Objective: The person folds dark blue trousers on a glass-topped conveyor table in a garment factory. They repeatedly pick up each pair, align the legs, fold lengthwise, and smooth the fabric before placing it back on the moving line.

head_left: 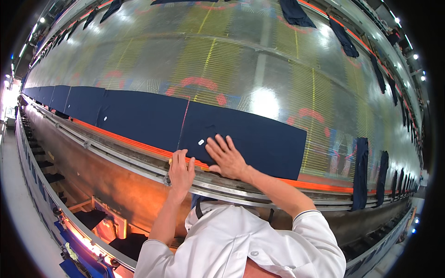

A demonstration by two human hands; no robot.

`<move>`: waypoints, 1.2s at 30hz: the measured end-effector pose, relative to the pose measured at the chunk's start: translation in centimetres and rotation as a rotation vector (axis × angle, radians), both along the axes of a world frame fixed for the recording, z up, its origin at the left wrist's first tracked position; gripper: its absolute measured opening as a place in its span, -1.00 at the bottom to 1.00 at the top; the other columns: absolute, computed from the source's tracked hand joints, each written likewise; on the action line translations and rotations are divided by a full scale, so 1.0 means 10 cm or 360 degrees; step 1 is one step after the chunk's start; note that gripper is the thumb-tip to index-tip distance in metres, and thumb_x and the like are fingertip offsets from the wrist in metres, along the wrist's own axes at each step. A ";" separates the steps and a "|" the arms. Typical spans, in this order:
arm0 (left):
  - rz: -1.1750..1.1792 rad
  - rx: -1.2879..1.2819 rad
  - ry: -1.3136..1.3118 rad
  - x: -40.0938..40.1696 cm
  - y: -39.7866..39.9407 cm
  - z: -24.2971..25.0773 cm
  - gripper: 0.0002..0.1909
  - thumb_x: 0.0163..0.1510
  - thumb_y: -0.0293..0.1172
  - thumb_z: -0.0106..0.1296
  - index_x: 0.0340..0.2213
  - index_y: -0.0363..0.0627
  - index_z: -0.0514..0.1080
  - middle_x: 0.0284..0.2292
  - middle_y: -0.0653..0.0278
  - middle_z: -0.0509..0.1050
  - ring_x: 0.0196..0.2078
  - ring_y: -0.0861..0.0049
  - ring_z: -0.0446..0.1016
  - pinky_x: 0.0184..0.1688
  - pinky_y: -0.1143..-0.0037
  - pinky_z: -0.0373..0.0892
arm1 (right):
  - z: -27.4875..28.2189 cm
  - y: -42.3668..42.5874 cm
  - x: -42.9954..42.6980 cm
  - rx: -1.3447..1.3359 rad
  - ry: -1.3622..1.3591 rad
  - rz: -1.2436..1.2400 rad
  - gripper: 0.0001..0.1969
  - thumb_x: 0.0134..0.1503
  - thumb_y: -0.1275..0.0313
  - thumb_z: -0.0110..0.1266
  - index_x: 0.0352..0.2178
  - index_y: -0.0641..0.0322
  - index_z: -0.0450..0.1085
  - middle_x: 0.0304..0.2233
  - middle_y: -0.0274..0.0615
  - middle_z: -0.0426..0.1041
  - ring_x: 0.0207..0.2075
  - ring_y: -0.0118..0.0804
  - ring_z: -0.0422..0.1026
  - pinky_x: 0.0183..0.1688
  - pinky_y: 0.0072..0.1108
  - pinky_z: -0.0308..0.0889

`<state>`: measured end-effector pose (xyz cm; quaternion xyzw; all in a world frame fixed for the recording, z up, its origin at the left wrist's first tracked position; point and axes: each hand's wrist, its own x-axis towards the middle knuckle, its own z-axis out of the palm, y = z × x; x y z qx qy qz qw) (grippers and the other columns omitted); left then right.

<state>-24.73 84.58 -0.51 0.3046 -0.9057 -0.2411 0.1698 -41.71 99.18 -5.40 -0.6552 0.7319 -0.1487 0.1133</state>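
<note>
A dark navy fabric panel [250, 139] lies flat along the near edge of a long printing table. My right hand [227, 158] rests palm down on its lower part, fingers spread. Just left of those fingertips, a small white label [201, 142] sits on the cloth. My left hand [181, 172] is at the table's front edge, its fingertips by the lower end of the seam line where this panel meets a second navy panel [142, 114]. Nothing shows in its grasp; what lies under its fingers is hidden.
Metal rails [139, 160] and an orange strip [114, 129] follow the near edge. Yellow, red and blue printed marks cover the tabletop [240, 62]. Folded dark fabric pieces [361, 173] hang over the edge to the right. A lit heater-like unit [85, 239] stands below left.
</note>
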 end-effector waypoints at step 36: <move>-0.0659 -0.0586 -0.0692 -1.38 -0.11 -0.46 -0.27 0.33 0.06 -0.24 0.39 -0.01 -0.03 0.43 0.11 -0.13 0.48 0.14 -0.23 0.42 0.01 -0.31 | -0.07 1.69 -0.68 -0.0229 0.0117 -0.1120 -0.24 0.22 -0.12 -0.02 0.32 0.07 0.13 0.41 0.00 -0.06 0.42 0.24 -0.19 0.37 0.15 -0.28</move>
